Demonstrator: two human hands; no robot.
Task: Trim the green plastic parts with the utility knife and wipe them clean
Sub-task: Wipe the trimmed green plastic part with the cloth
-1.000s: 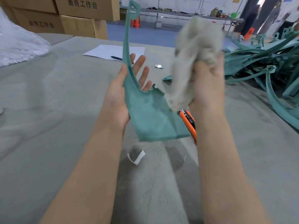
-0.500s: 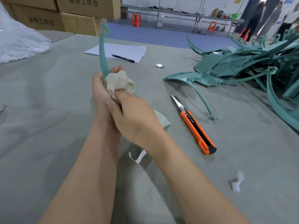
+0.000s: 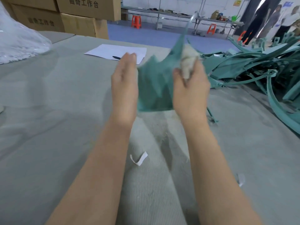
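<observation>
Left hand: your left hand [image 3: 125,82] is raised above the tabletop [image 3: 48,114] and seen edge-on. Its fingers are straight and together, and its palm lies against the left edge of the green part [image 3: 154,90]. The thumb is hidden, so no curl round the part shows.
Right hand: your right hand [image 3: 190,93] is clenched round a wad of pale cloth [image 3: 188,62], which bulges out of the top of the fist.
Green part: you hold it in the air between your two hands, its broad flat panel facing you. A thin arm rises from its upper right corner. It is blurred, so its edges are hard to read.
Cloth on part: the wad touches the part's upper right, just where the thin arm begins.
Pile of green parts [image 3: 259,65]: these lie tangled on the right side of the tabletop, well apart from your left hand and near your right.
White strip [image 3: 139,158]: a small curled scrap lies on the tabletop between your forearms.
Sheet of paper [image 3: 113,51]: it lies flat on the tabletop beyond your left hand, with a dark pen [image 3: 116,57] on it.
Plastic bag [image 3: 19,43]: a clear bag sits at the far left.
Cardboard boxes [image 3: 78,15]: these are stacked behind the tabletop, with printed characters on their sides.
Background: there are orange stools [image 3: 136,21] and long benches, and people stand at the far right.
</observation>
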